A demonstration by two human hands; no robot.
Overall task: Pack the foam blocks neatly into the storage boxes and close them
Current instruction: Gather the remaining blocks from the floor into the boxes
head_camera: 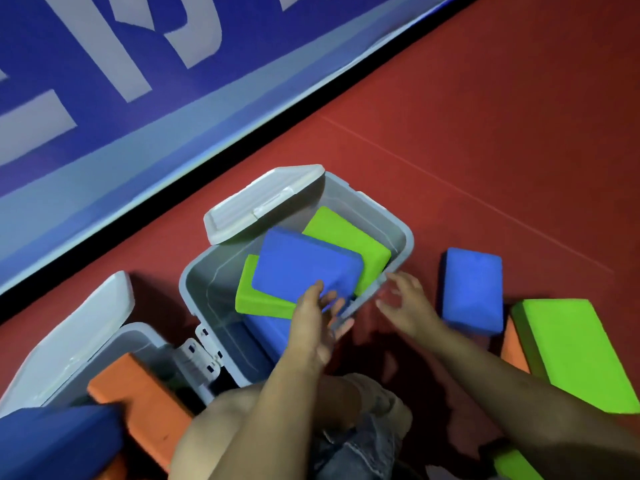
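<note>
A blue banner (104,81) with pale lettering is running diagonally along the far edge of the red floor mat (485,116). On the mat the central grey storage box (403,237) is standing open, its white lid (263,202) leaning back toward the banner; inside, a blue foam block (304,268) is lying tilted on top, its long axis running left to right, over two green blocks (343,237) angled beneath it and another blue block partly hidden below. A second grey box (138,337) at lower left is sitting open with its lid (76,327) raised, an orange block (138,393) jutting out of it and a dark blue block (59,441) cut off by the frame edge. To the right, a green block (575,351) is lying over an orange one, with a blue block (472,289) just beside it. The left hand (313,320) is gripping the near corner of the top blue block, fingers curled round it. The right hand (407,299) is hovering near the box's rim, fingers spread wide and holding nothing.
</note>
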